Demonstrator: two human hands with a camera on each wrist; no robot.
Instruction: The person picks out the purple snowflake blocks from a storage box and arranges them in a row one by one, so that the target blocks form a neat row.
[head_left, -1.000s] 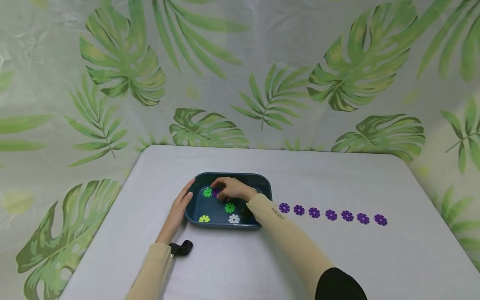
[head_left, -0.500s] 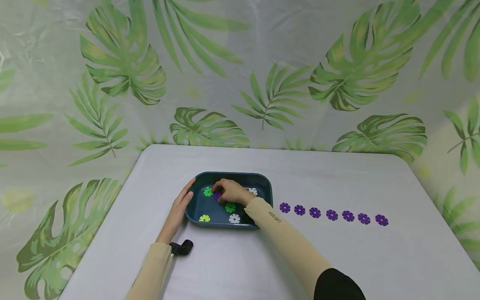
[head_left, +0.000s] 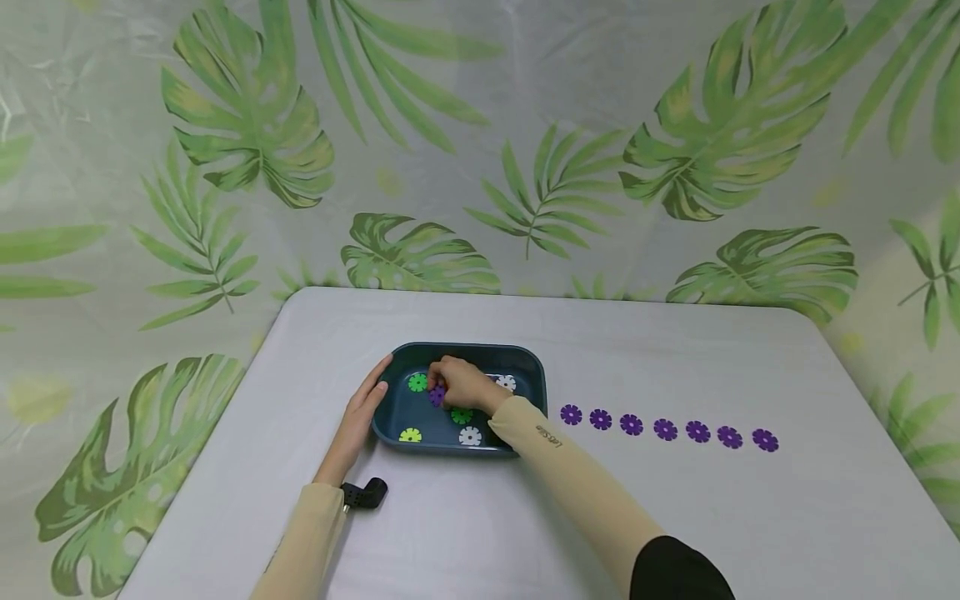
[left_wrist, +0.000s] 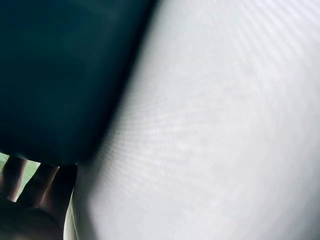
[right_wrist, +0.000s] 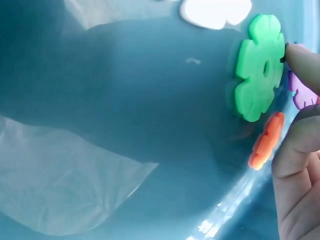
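A dark blue tray (head_left: 429,421) stands on the white-covered table, also filling the upper left of the left wrist view (left_wrist: 55,75). My left hand (head_left: 362,421) rests along its left side with fairly straight fingers. Inside the tray, my right hand (head_left: 467,385) pinches a purple flower-shaped plastic disc (head_left: 437,396) between thumb and finger. In the right wrist view this purple disc (right_wrist: 301,94) shows between the fingertips. Close by lie a green disc (right_wrist: 262,67) and an orange disc (right_wrist: 266,141). The right hand hides part of the tray floor.
Several purple discs (head_left: 665,429) form a row on the table right of the tray. Other discs in the tray include a yellow one (head_left: 410,435), a white one (head_left: 470,436) and a green one (head_left: 417,382). A leaf-patterned curtain (head_left: 540,167) hangs behind the table.
My right hand's fingers have closed in on the purple disc, which now shows slightly nearer and to the right. The left hand stays at the tray's side.
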